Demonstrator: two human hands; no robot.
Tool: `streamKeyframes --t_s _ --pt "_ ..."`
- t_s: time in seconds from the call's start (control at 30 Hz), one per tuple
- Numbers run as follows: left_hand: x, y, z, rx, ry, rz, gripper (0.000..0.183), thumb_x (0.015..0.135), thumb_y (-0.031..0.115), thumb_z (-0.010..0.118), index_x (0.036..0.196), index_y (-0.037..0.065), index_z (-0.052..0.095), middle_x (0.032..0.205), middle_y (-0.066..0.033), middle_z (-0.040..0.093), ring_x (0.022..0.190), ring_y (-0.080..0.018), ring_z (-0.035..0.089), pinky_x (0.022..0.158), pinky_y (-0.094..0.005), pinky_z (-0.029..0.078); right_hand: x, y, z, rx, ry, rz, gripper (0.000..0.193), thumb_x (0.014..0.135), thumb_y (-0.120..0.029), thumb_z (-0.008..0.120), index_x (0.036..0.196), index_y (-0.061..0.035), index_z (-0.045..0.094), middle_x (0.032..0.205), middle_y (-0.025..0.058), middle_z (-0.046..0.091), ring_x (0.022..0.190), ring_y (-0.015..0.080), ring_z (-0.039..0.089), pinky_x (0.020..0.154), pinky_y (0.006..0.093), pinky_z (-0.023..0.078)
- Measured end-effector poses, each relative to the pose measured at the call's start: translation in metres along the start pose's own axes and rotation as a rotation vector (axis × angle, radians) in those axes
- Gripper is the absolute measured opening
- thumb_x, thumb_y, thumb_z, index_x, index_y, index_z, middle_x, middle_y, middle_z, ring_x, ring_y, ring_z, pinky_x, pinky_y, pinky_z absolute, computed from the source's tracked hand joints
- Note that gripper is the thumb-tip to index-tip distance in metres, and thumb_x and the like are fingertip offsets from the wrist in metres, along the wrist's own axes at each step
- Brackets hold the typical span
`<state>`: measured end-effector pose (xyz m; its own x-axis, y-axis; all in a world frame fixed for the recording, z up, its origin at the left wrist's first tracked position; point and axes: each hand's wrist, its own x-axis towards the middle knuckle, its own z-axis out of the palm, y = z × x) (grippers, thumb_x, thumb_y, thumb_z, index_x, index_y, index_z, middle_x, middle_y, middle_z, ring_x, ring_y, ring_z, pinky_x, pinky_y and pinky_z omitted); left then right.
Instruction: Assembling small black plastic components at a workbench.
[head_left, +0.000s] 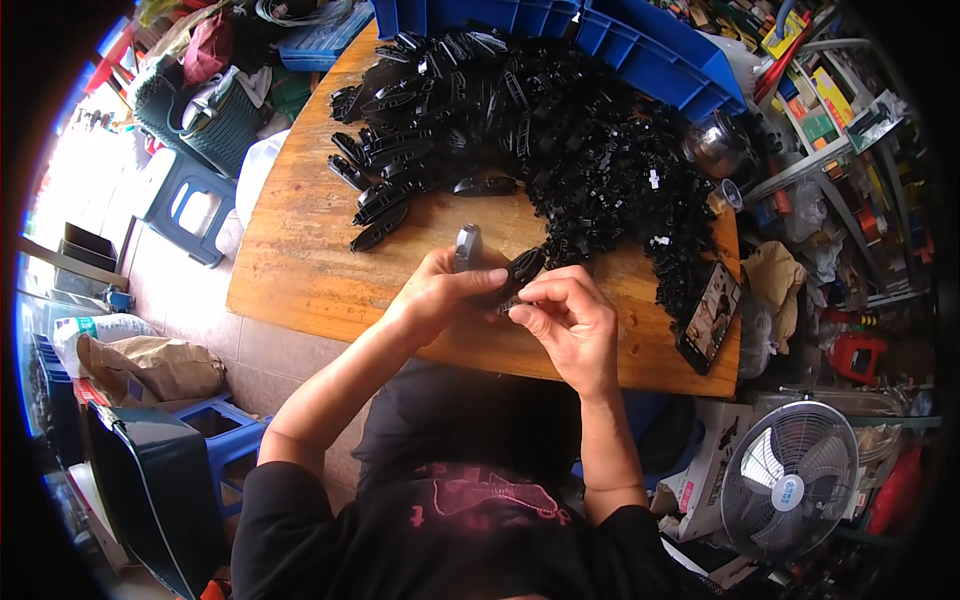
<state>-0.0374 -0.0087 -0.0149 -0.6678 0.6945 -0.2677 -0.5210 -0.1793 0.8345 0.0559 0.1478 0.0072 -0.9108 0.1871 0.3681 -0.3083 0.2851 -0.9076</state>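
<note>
My left hand (437, 298) is closed around glossy black plastic pieces in front of my body. One smooth black piece (467, 247) stands up past its fingers, while a rounded, ribbed black piece (526, 264) juts out beyond the thumb. Whether these two are joined is hidden by the hand. At the near end of the ribbed piece, my right hand (577, 322) has thumb and forefinger pinched together. What lies between those fingertips is too small to make out. Ahead are long, curved black plastic pieces (385, 175) in a heap, merging into a heap of small black parts (610, 170).
Blue plastic bins (655, 60) stand along the wooden table's (290, 260) far side. A phone (710, 315) leans near the right edge, with a clear jar (718, 145) farther back. A fan (790, 490) is at lower right, a stool (190, 205) at left, and crowded shelves at right.
</note>
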Motion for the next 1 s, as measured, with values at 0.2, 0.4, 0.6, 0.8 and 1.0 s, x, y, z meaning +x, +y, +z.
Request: streamKeyframes --t_s 0.2,0.4,0.6,0.8,1.0 --pt "-0.008 0.006 -0.002 0.148 -0.036 -0.004 0.027 0.084 0.014 0.065 0.103 -0.004 0.058 0.086 -0.0094 0.064 0.073 -0.0163 0.063 0.064 -0.0283 0.052 0.005 0.007 0.0 -0.121 0.001 -0.099 0.014 0.071 -0.001 0.075 0.08 -0.002 0.065 0.08 0.006 0.056 0.075 0.0181 0.058 0.065 0.0295 0.047" --pt "-0.019 0.014 -0.001 0.932 -0.042 0.341 0.04 0.073 0.014 0.074 0.107 0.002 0.057 0.086 -0.0111 0.066 0.082 -0.0173 0.063 0.076 -0.0313 0.048 0.005 0.009 0.009 -0.45 0.082 -0.299 0.023 0.072 -0.007 0.076 0.091 -0.0027 0.063 0.08 0.0057 0.056 0.076 0.017 0.057 0.066 0.0283 0.047" --pt "-0.021 0.012 -0.003 0.793 -0.08 0.216 0.042 0.071 0.011 0.075 0.107 0.002 0.056 0.086 -0.0096 0.066 0.082 -0.0158 0.063 0.075 -0.0304 0.049 -0.009 0.005 0.012 -0.115 -0.01 0.144 0.032 0.079 -0.015 0.073 0.101 0.0001 0.057 0.087 0.0094 0.061 0.075 0.0162 0.06 0.067 0.0284 0.049" --pt "0.004 0.033 -0.017 1.05 -0.025 0.561 0.05 0.063 0.0 0.07 0.111 0.005 0.056 0.098 -0.0118 0.063 0.092 -0.0218 0.061 0.08 -0.0338 0.049 0.002 0.01 -0.018 -0.421 0.027 -0.023 0.031 0.08 -0.014 0.069 0.105 0.0003 0.056 0.089 0.0145 0.06 0.083 0.0259 0.06 0.072 0.0345 0.049" --pt "0.079 0.056 -0.039 1.731 0.323 0.806 0.032 0.062 0.013 0.068 0.092 0.005 0.064 0.084 -0.0109 0.058 0.084 -0.0298 0.056 0.075 -0.0377 0.048 0.009 0.043 -0.055 -0.776 0.123 0.07 0.016 0.078 -0.003 0.065 0.093 0.0005 0.059 0.085 0.014 0.06 0.073 0.0288 0.06 0.065 0.0367 0.048"
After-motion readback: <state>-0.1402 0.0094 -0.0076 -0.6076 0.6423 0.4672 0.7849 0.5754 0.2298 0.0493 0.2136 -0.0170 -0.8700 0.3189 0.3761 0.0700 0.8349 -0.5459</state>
